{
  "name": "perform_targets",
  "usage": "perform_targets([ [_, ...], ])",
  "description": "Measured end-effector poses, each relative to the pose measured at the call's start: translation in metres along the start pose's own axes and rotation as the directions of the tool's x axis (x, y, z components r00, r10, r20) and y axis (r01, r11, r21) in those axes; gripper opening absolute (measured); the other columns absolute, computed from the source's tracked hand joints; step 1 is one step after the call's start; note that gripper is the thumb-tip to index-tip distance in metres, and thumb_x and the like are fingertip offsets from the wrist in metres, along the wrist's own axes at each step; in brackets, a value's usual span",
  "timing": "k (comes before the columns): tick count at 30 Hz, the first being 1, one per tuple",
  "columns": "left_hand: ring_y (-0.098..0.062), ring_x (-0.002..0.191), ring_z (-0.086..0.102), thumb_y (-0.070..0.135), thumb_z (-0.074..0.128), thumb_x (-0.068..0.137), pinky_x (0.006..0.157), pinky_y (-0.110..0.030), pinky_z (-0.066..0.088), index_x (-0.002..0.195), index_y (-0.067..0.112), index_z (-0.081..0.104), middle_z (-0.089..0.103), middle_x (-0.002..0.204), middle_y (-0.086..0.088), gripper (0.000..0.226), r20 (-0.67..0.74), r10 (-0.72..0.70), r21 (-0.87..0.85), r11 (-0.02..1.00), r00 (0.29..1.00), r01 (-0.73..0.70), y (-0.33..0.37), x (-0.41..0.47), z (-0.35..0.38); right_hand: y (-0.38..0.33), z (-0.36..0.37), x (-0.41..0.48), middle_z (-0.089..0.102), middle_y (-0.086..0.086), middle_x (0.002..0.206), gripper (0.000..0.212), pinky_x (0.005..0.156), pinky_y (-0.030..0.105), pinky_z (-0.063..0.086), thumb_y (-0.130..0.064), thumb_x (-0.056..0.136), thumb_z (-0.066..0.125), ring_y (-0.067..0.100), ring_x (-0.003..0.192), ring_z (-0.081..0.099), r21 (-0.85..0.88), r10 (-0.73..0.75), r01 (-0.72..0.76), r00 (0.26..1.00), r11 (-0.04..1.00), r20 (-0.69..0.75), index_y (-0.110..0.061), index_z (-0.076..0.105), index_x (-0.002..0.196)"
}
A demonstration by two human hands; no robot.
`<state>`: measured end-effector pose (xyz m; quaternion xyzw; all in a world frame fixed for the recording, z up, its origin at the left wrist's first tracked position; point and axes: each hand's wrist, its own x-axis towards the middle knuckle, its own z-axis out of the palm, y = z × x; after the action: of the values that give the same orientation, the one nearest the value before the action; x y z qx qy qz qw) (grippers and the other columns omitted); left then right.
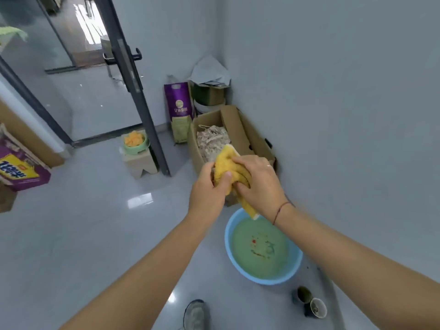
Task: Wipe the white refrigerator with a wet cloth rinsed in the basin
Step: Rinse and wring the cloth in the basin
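Observation:
A yellow cloth (226, 166) is bunched between both my hands, above the far rim of a blue basin (229, 254) that holds greenish water and stands on the floor. My left hand (208, 189) grips the cloth from the left, thumb on top. My right hand (258, 184) clasps it from the right, and a tail of the cloth hangs down toward the basin. The large white surface (345, 115) filling the right side may be the refrigerator; I cannot tell.
An open cardboard box (240, 129) with crumpled stuff sits behind my hands. A purple bag (179, 110) leans in the corner. A small stool with a green bowl (136, 145) stands by the dark door frame (133, 84). Two small cups (310, 301) lie near the basin. My shoe (196, 314) shows below.

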<state>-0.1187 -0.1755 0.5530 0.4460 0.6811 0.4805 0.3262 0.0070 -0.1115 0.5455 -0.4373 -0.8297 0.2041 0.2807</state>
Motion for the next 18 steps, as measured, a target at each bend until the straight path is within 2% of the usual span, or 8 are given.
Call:
perform_targets([
  [2,-0.013,0.086,0.062,0.033,0.056,0.093,0.076,-0.036,0.051,0.105,0.034,0.051,0.065,0.093,0.005,0.012,0.045,-0.03,-0.003,1.0,0.999,0.031,-0.012,0.01,0.011,0.014,0.008,-0.002,0.058,0.003,0.126,0.054,0.1,0.035,0.037,-0.012,0.074,0.068,0.025,0.117,0.047,-0.014,0.062,-0.061,0.998,0.998,0.019,-0.019,0.057,0.127],
  [6,-0.011,0.087,0.061,0.033,0.054,0.094,0.073,-0.03,0.05,0.104,0.031,0.054,0.064,0.091,0.011,0.01,0.249,-0.053,0.017,0.999,0.967,0.05,-0.049,0.074,0.052,0.068,0.036,0.016,0.056,0.0,0.127,0.053,0.1,0.024,0.032,-0.01,0.078,0.067,0.021,0.119,0.046,-0.032,0.272,-0.274,0.961,0.961,-0.047,-0.02,0.055,0.128],
  [8,-0.01,0.09,0.061,0.035,0.054,0.094,0.077,-0.032,0.051,0.105,0.033,0.053,0.064,0.093,0.013,0.011,0.369,-0.075,0.058,0.997,0.926,0.058,-0.064,0.106,0.08,0.1,0.047,0.025,0.055,-0.001,0.128,0.053,0.102,0.024,0.032,-0.009,0.078,0.067,0.02,0.12,0.044,-0.014,0.401,-0.404,0.911,0.915,-0.096,-0.02,0.055,0.129],
  [11,-0.011,0.093,0.062,0.034,0.054,0.094,0.084,-0.035,0.051,0.106,0.035,0.054,0.066,0.095,0.012,0.012,0.415,-0.075,0.051,0.997,0.907,0.059,-0.072,0.126,0.097,0.118,0.054,0.029,0.055,0.0,0.129,0.054,0.104,0.027,0.033,-0.009,0.078,0.066,0.021,0.121,0.043,-0.016,0.452,-0.456,0.887,0.89,-0.095,-0.019,0.055,0.129],
  [14,-0.011,0.094,0.061,0.033,0.054,0.094,0.085,-0.033,0.05,0.109,0.031,0.053,0.064,0.095,0.012,0.015,0.525,-0.111,0.132,0.99,0.844,0.048,-0.095,0.149,0.143,0.157,0.066,0.024,0.054,0.001,0.129,0.054,0.103,0.024,0.029,-0.009,0.078,0.067,0.021,0.122,0.043,0.002,0.582,-0.589,0.798,0.808,-0.156,-0.018,0.054,0.129],
  [18,-0.016,0.095,0.06,0.032,0.054,0.094,0.086,-0.037,0.05,0.114,0.025,0.054,0.063,0.096,0.009,0.021,0.591,-0.16,0.204,0.978,0.791,0.046,-0.123,0.157,0.19,0.198,0.083,0.005,0.053,0.002,0.131,0.055,0.107,0.028,0.029,-0.009,0.079,0.065,0.021,0.124,0.039,0.076,0.731,-0.728,0.669,0.681,-0.136,-0.019,0.053,0.132],
])
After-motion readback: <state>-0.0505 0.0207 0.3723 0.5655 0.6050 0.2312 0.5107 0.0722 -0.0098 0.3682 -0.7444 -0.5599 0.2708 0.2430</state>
